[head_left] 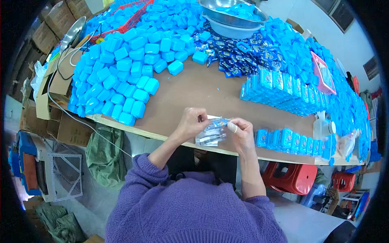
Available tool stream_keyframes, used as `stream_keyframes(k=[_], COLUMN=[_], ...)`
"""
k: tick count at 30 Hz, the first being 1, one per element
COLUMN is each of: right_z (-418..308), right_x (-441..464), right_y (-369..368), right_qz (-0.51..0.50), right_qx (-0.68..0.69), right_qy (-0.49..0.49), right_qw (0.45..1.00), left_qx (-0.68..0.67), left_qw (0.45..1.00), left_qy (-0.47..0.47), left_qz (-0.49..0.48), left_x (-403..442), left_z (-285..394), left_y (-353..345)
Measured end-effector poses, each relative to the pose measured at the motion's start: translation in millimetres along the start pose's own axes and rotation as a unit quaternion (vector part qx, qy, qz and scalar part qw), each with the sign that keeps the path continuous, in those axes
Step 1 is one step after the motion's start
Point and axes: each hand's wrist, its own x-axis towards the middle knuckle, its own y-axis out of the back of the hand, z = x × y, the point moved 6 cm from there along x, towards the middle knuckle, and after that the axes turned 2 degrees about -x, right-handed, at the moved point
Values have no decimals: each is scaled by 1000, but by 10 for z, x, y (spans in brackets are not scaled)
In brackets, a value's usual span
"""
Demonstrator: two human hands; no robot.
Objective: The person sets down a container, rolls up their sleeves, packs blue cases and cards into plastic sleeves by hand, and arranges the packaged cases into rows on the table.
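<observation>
Near the front edge of the brown table, my left hand (pixel 192 121) and my right hand (pixel 242 131) pinch a small clear plastic piece with a coloured print (pixel 220 122) between them. Its exact kind is too small to make out. Just below it lies a pile of clear and silvery plastic pieces (pixel 210 137) on a white sheet. To the right of my right hand stands a row of blue plastic cases (pixel 285 140) with clear printed fronts. A larger stacked block of similar cases (pixel 279 91) sits farther back.
Loose blue boxes (pixel 133 60) heap up at the left and back. Dark blue printed packets (pixel 247 56) lie beneath a steel bowl (pixel 235 12) in a basin. A pink basket (pixel 323 75) and a clear bottle (pixel 324 127) stand right; red stools (pixel 289 178) are below the table.
</observation>
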Motion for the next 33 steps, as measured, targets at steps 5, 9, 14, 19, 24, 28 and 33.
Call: stream_keyframes(k=[5, 9, 14, 19, 24, 28, 33], right_z=[46, -18, 78, 242, 236, 171, 16], right_x=[67, 95, 98, 47, -10, -10, -28], right_y=[54, 82, 113, 198, 160, 47, 115], right_qz=[-18, 21, 12, 6, 11, -2, 28], right_qx=[99, 127, 121, 111, 103, 106, 7], right_qy=[-26, -29, -38, -66, -93, -64, -36], right_qw=[995, 991, 992, 992, 990, 992, 999], left_qx=[-192, -287, 243, 180, 152, -24, -522], left_qw=[960, 939, 900, 907, 875, 889, 818], left_qy=[12, 189, 124, 215, 179, 164, 171], left_qz=[-202, 10, 341, 315, 423, 426, 170], left_x=[335, 1141, 2146, 2173, 2167, 1984, 1368], left_z=[-326, -574, -983, -782, -1108, -1376, -1053], left_y=[-101, 267, 558, 416, 408, 697, 473])
